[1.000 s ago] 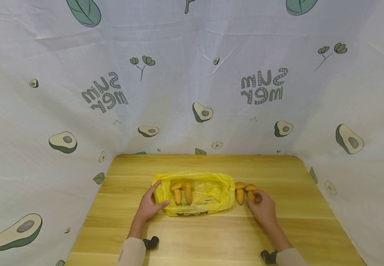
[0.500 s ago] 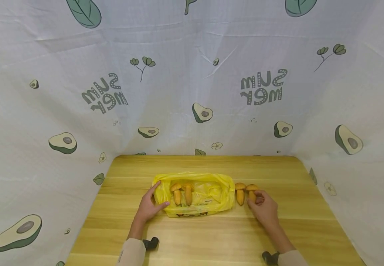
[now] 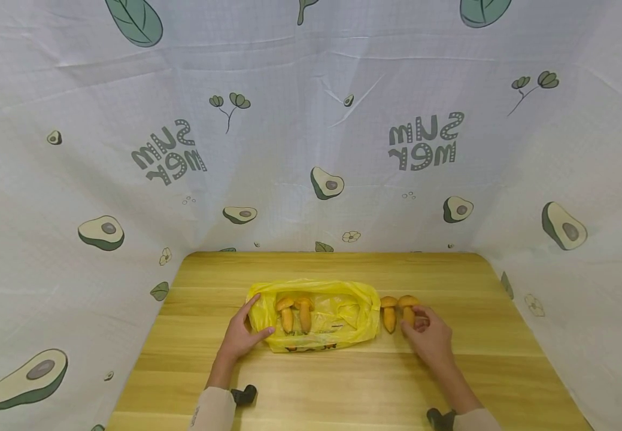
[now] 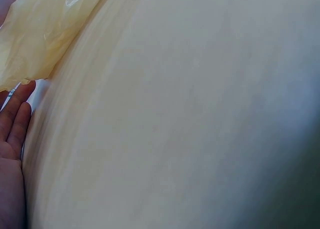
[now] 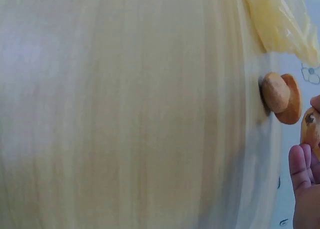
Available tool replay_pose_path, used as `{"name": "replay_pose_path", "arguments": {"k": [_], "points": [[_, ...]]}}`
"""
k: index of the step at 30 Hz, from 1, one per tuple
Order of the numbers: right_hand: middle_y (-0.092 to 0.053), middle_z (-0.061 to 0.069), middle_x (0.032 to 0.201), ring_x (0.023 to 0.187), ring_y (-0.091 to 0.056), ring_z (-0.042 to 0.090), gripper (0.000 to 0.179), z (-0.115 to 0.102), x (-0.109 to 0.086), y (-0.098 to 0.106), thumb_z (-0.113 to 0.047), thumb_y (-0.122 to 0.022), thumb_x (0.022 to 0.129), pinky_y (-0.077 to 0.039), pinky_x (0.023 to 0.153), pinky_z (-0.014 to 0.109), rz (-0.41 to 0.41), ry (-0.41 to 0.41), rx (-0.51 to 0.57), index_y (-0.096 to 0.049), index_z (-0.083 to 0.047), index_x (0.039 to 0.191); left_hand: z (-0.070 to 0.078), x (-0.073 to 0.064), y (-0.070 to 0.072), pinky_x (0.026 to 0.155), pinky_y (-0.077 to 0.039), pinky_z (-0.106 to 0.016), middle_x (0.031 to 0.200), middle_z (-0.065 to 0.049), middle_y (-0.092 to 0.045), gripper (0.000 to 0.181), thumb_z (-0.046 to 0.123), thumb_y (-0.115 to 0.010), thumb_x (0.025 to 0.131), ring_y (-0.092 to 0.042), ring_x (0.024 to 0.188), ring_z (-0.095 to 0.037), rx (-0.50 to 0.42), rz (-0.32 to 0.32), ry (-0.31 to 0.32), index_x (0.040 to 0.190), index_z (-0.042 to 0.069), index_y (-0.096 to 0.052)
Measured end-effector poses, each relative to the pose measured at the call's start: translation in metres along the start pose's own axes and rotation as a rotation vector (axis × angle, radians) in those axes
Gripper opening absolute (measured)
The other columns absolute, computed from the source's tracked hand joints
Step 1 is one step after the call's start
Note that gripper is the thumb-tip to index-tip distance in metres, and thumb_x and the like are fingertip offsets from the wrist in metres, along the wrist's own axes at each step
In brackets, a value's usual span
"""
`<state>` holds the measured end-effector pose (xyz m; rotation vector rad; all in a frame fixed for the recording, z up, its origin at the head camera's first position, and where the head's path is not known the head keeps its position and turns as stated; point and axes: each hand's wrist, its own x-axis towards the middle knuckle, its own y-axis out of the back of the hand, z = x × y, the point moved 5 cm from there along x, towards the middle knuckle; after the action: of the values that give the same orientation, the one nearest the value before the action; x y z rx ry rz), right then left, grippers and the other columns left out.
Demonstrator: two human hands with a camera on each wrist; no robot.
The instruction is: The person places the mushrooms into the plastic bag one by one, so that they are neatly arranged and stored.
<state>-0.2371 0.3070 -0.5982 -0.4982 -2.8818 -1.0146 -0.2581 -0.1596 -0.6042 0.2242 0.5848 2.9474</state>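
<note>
A yellow plastic bag [image 3: 318,344] lies on the table with its mouth open upward. Two orange-brown mushrooms, one at the left [image 3: 287,317] and one beside it [image 3: 305,314], lie side by side inside. My left hand [image 3: 239,335] holds the bag's left end, with thumb and index fingertip on the rim; the left wrist view shows two fingers [image 4: 20,119] by the plastic. At the bag's right, my right hand [image 3: 430,338] pinches a mushroom [image 3: 408,308] by its stem, seen end-on in the right wrist view. Another mushroom [image 3: 388,314] lies between it and the bag.
The wooden table [image 3: 337,389] has light grain and rounded far corners. White cloth [image 3: 278,137] printed with avocados and leaves hangs behind it and along both sides. Black mounts, left [image 3: 244,395] and right [image 3: 441,419], sit at the wrists.
My right hand has shifted slightly right with the pinched mushroom, whose cap now stands a little higher and farther from its neighbour. The left hand and bag have stayed put.
</note>
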Motion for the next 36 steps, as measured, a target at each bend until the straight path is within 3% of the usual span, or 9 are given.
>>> {"name": "replay_pose_path", "arguments": {"k": [4, 7, 9, 19, 27, 36], "points": [[-0.072, 0.013, 0.092, 0.073, -0.059, 0.001, 0.04, -0.008, -0.001, 0.004, -0.016, -0.084, 0.085, -0.051, 0.063, 0.015, 0.014, 0.013, 0.019, -0.069, -0.004, 0.121, -0.015, 0.003, -0.003, 0.119, -0.032, -0.065, 0.164, -0.022, -0.034, 0.092, 0.023, -0.086, 0.084, -0.033, 0.151, -0.045, 0.004, 0.018, -0.001, 0.161, 0.015, -0.037], [-0.072, 0.014, 0.094, 0.074, -0.059, -0.001, 0.04, -0.015, -0.001, 0.003, -0.015, -0.084, 0.086, -0.051, 0.064, 0.013, 0.006, 0.027, 0.056, -0.069, -0.003, 0.121, -0.033, 0.004, -0.003, 0.121, -0.031, -0.062, 0.166, -0.017, -0.032, 0.093, 0.032, -0.087, 0.083, -0.031, 0.153, -0.042, 0.023, 0.018, 0.027, 0.161, 0.026, -0.036], [-0.071, 0.015, 0.095, 0.074, -0.059, -0.001, 0.04, -0.021, -0.001, 0.0, -0.014, -0.084, 0.086, -0.052, 0.065, 0.012, -0.007, 0.038, 0.086, -0.069, -0.002, 0.12, -0.037, 0.003, 0.001, 0.122, -0.03, -0.062, 0.167, -0.016, -0.031, 0.094, 0.034, -0.087, 0.083, -0.029, 0.155, -0.041, 0.029, 0.013, 0.044, 0.161, 0.029, -0.035], [-0.071, 0.017, 0.095, 0.075, -0.062, 0.003, 0.039, -0.043, 0.004, -0.011, -0.014, -0.085, 0.085, -0.053, 0.064, 0.015, -0.028, 0.081, 0.158, -0.069, -0.001, 0.117, -0.038, 0.006, 0.001, 0.122, -0.03, -0.06, 0.168, -0.016, -0.029, 0.094, 0.033, -0.087, 0.083, -0.028, 0.155, -0.04, 0.025, 0.004, 0.021, 0.161, 0.028, -0.035], [-0.071, 0.018, 0.091, 0.074, -0.063, 0.009, 0.038, -0.054, 0.002, -0.02, -0.01, -0.086, 0.083, -0.053, 0.062, 0.016, -0.044, 0.066, 0.196, -0.07, -0.001, 0.116, -0.038, 0.007, -0.003, 0.122, -0.031, -0.06, 0.167, -0.016, -0.03, 0.095, 0.032, -0.087, 0.082, -0.029, 0.155, -0.04, 0.019, 0.006, 0.017, 0.161, 0.027, -0.035], [-0.071, 0.014, 0.093, 0.076, -0.063, 0.011, 0.038, -0.066, -0.002, -0.043, -0.01, -0.086, 0.083, -0.054, 0.065, 0.018, -0.105, 0.083, 0.205, -0.07, -0.003, 0.116, -0.034, 0.005, -0.003, 0.123, -0.027, -0.062, 0.168, -0.015, -0.029, 0.094, 0.034, -0.087, 0.083, -0.025, 0.156, -0.04, 0.024, 0.005, 0.028, 0.161, 0.029, -0.035]]}}
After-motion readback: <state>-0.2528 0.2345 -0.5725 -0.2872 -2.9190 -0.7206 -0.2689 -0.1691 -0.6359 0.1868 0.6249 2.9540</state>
